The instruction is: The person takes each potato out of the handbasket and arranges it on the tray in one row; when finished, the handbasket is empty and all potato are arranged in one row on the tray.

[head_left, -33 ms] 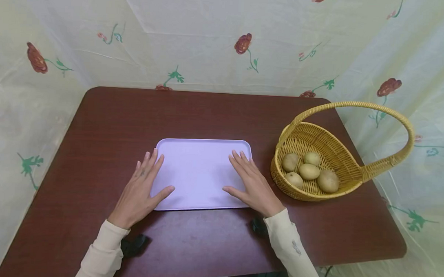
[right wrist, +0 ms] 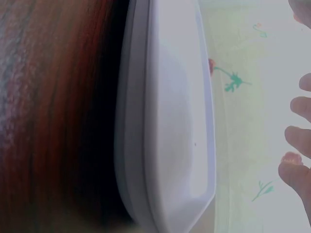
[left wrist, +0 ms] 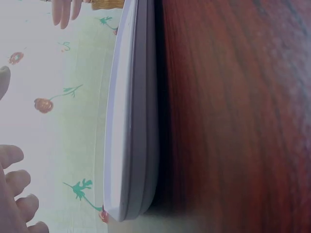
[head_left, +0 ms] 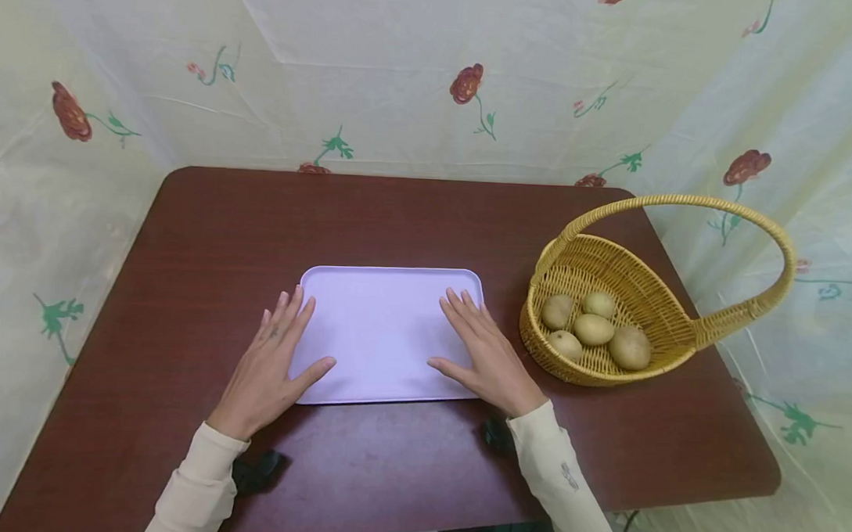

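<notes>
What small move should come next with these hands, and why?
Probably move the right hand toward the potatoes in the wicker basket: it is nearer to them than the left hand, neither hand holds anything, and the lavender tray bears no potatoes.

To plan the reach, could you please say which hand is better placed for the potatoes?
Probably the right hand: empty, and nearer than the left hand to the basket of potatoes.

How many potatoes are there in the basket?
5, all in the basket: left potato, front-left potato, middle potato, back potato and big right-hand potato. None seems hidden.
</notes>
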